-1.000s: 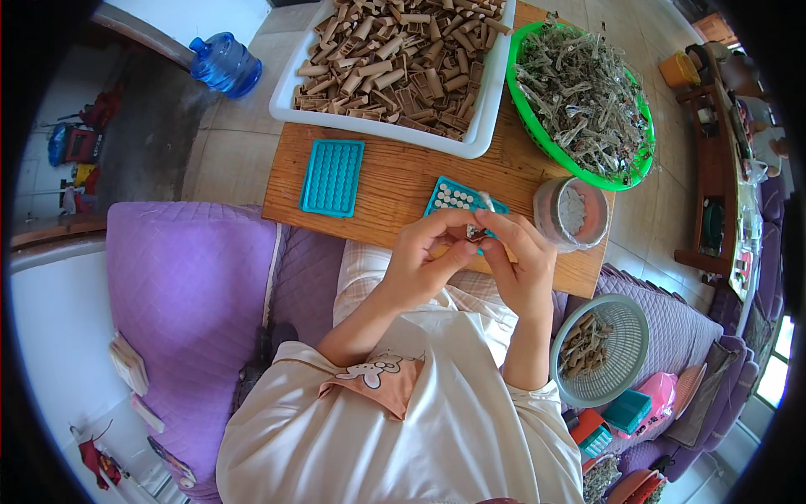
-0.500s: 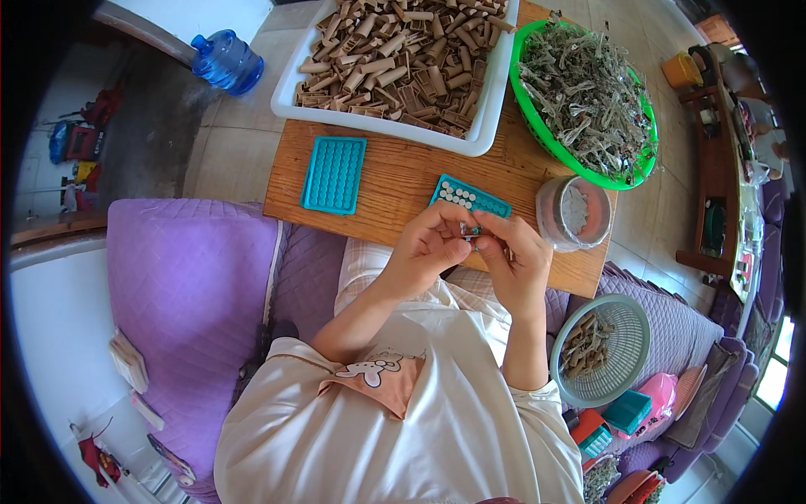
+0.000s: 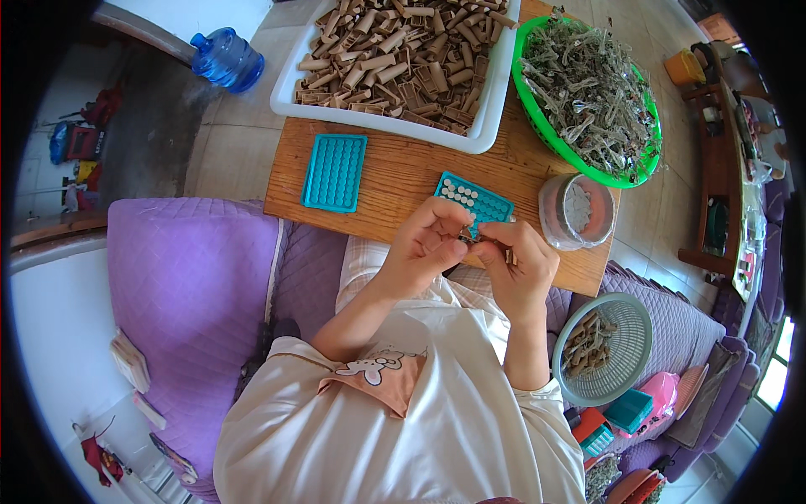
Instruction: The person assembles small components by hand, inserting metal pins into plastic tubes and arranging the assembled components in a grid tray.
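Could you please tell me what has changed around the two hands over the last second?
Very little. The left hand and right hand stay together over the near edge of the wooden board, fingers pinching a small piece between them; the fingers only shifted slightly. The dotted teal tray, the empty teal tray, the white bin and green basket stayed put.

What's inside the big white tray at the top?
The white tray is piled full of short brown tube-like pieces. They cover its bottom completely, so whatever lies beneath the heap cannot be seen.
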A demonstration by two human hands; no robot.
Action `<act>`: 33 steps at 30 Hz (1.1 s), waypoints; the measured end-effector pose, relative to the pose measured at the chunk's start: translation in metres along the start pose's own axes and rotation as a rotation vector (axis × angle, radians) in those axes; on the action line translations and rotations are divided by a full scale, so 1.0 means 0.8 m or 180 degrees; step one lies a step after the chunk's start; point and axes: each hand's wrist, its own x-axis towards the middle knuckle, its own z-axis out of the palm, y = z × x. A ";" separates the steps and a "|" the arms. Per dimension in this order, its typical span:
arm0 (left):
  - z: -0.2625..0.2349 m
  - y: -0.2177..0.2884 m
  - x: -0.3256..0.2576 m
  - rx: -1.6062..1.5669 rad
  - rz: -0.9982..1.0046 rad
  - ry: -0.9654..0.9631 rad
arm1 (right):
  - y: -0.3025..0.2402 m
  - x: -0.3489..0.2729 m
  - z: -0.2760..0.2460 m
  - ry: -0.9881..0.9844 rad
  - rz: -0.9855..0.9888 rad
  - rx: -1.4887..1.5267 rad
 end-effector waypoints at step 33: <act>-0.014 -0.001 0.133 0.1034 0.0343 0.0856 | 0.030 0.003 0.002 0.0922 0.0554 0.0608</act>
